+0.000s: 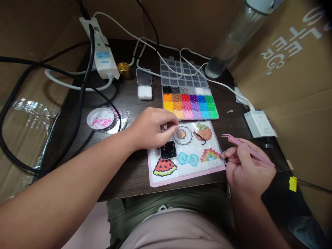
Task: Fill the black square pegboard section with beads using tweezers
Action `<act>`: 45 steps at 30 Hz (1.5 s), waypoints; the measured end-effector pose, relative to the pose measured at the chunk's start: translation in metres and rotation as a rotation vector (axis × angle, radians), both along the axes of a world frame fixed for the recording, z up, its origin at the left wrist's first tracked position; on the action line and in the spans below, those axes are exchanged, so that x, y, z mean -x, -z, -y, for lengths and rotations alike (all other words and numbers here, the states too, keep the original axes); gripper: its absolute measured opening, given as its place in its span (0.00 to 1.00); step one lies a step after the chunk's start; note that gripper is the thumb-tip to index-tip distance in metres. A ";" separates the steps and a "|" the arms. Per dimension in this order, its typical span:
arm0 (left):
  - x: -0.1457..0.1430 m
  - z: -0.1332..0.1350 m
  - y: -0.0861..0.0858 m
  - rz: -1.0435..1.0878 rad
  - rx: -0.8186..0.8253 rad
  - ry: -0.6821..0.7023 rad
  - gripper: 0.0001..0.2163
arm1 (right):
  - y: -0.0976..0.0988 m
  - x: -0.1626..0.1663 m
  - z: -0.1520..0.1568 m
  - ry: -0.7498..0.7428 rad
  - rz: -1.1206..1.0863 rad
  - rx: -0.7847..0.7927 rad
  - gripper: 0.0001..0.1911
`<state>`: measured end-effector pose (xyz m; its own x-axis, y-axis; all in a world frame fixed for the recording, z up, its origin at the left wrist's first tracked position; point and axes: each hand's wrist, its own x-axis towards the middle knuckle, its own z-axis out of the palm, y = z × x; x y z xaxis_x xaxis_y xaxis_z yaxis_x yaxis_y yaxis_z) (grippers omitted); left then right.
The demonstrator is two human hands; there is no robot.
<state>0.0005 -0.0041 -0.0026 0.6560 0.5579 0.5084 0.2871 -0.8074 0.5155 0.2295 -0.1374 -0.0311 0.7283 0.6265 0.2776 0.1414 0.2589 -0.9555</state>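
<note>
Head view: one dark counter [129, 103], bearing one pink-edged pattern sheet [157, 178] with a clear gridded board [188, 168] laid over part of it; pictures of a watermelon, an egg, a bow, a rainbow and an orange fruit show on or through these; one slanting row of black beads [200, 137] lies across the left part of the orange fruit.

Right hand [247, 166], beside the sheet's right edge: fingers closed around pink tweezers [259, 157]; tips point toward the board, slightly parted, nothing that I can make out between them.

Left hand [150, 128], over the sheet's upper left: thumb and forefinger curved close together; I cannot tell whether they pinch anything; a small box of black beads [168, 150], a few pink ones among them, sits just below.

Beyond: one compartmented bead case [190, 103], lid raised; one open box of white beads [144, 92]; at left, one white dish of pink beads [100, 119].

Handling notes, my judgement: fine tweezer work here wants a light squeeze and a steadied right wrist; approach from above, clear of the bead row, which a sideways brush could scatter; keep the small box level; mind the stray pinks.
</note>
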 end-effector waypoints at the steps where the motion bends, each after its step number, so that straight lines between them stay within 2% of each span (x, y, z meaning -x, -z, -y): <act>1: 0.000 0.000 0.000 0.002 -0.003 0.001 0.05 | -0.001 0.000 0.000 0.002 -0.005 0.001 0.09; 15: 0.001 -0.001 -0.001 0.010 -0.023 0.004 0.05 | 0.001 -0.002 0.002 0.009 -0.048 -0.002 0.09; 22: 0.001 -0.002 -0.002 -0.004 -0.036 -0.003 0.05 | -0.006 0.001 0.003 0.026 -0.107 0.093 0.11; 29: 0.000 -0.001 -0.001 -0.009 -0.046 -0.004 0.05 | -0.004 0.001 0.003 0.043 -0.065 0.054 0.08; 39: 0.001 0.000 -0.001 0.001 -0.031 -0.010 0.05 | -0.004 -0.004 0.004 -0.029 -0.054 -0.011 0.06; 45: 0.000 0.000 0.000 -0.010 -0.022 -0.018 0.06 | -0.006 -0.007 0.008 -0.083 -0.121 -0.012 0.08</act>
